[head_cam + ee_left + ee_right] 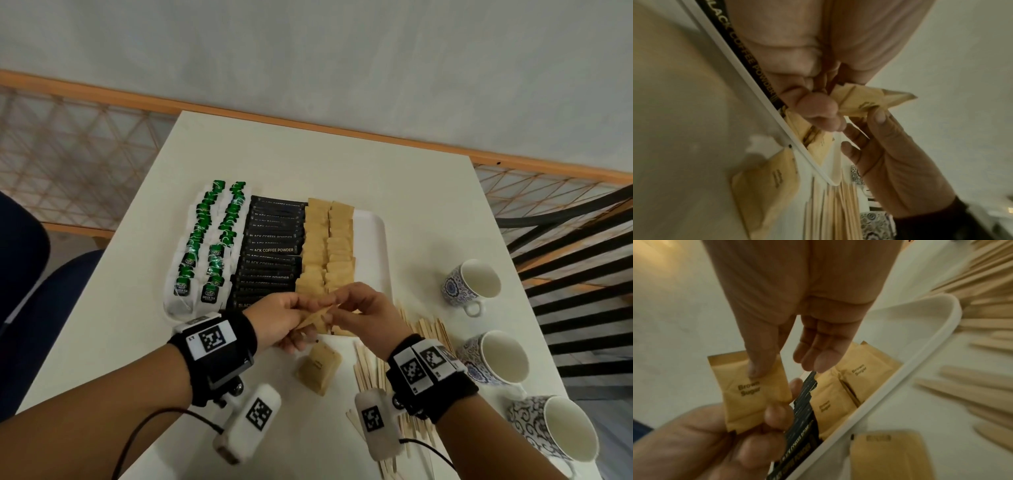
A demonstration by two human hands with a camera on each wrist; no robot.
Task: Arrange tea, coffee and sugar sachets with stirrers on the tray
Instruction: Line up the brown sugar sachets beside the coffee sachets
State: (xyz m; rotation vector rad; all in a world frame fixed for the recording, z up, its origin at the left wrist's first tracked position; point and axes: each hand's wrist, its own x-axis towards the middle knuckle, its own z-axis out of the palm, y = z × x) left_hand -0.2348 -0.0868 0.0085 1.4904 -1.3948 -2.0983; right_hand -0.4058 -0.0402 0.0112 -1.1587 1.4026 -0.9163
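Note:
A white tray (373, 246) holds rows of green tea bags (205, 253), black coffee sachets (270, 253) and brown sugar sachets (327, 250). Over the tray's near edge both hands hold one brown sugar sachet (317, 318). My left hand (301, 317) grips its lower end with curled fingers (818, 113). My right hand (339, 303) pinches its upper end, thumb on the printed face (754, 392). Another sugar sachet (318, 368) lies loose on the table near the tray. Wooden stirrers (370, 370) lie scattered on the table under my right wrist.
Three patterned cups (472, 284) (496, 359) (555, 431) stand along the table's right side. A dark chair back (575, 240) sits beyond the right edge. The tray's right strip is bare. A blue seat (51, 291) is at the left.

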